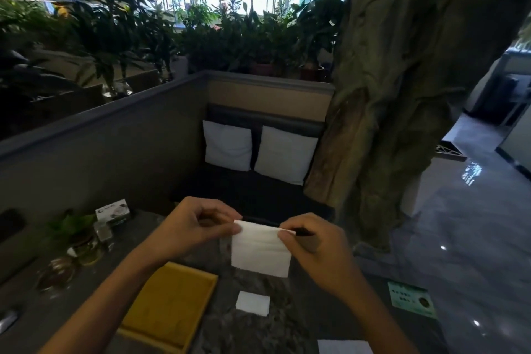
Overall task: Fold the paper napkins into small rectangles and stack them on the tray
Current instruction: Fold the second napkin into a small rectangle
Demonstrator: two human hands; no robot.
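Note:
A white paper napkin (260,251) hangs in the air above the dark marble table (250,330), folded over at its top edge. My left hand (195,227) pinches its top left corner and my right hand (313,247) pinches its top right corner. Below it on the table lies a small folded white napkin (253,303). A yellow tray (169,304) sits to the left of that napkin, under my left forearm, and nothing shows on its visible surface. Part of another white sheet (344,347) shows at the bottom edge.
Glass jars with a small plant (74,241) and a small box (113,211) stand at the table's left. A green card (412,299) lies at the right edge. Behind the table are a dark bench with two white cushions (258,149) and a tree-like pillar (402,95).

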